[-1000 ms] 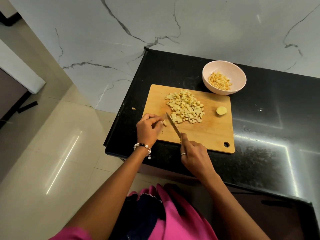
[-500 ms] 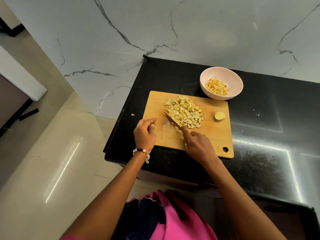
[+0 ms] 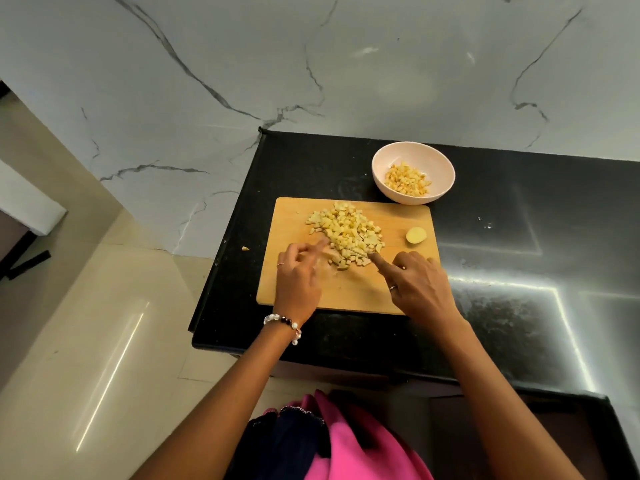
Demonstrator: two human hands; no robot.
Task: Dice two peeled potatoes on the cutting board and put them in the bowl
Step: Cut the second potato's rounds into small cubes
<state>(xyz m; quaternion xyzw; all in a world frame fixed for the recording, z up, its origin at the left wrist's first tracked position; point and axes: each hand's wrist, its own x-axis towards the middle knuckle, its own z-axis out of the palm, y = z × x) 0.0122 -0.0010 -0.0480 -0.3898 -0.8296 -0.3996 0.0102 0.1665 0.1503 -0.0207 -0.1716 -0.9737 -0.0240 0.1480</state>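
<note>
Diced potato pile (image 3: 346, 233) mid cutting board (image 3: 298, 216), between hands: L hand (image 3: 298, 275) fingers loosely spread at pile's near-left edge, R hand (image 3: 415, 282) gripping knife (image 3: 356, 251), forefinger along spine; pink bowl (image 3: 413, 172) beyond board, R hand nearer.

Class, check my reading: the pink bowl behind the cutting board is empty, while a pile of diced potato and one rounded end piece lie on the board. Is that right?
Not quite. The head view shows the pink bowl already holds some diced potato. The rest stands: it sits behind the cutting board, where a pile of diced potato and one rounded end piece lie.
</note>
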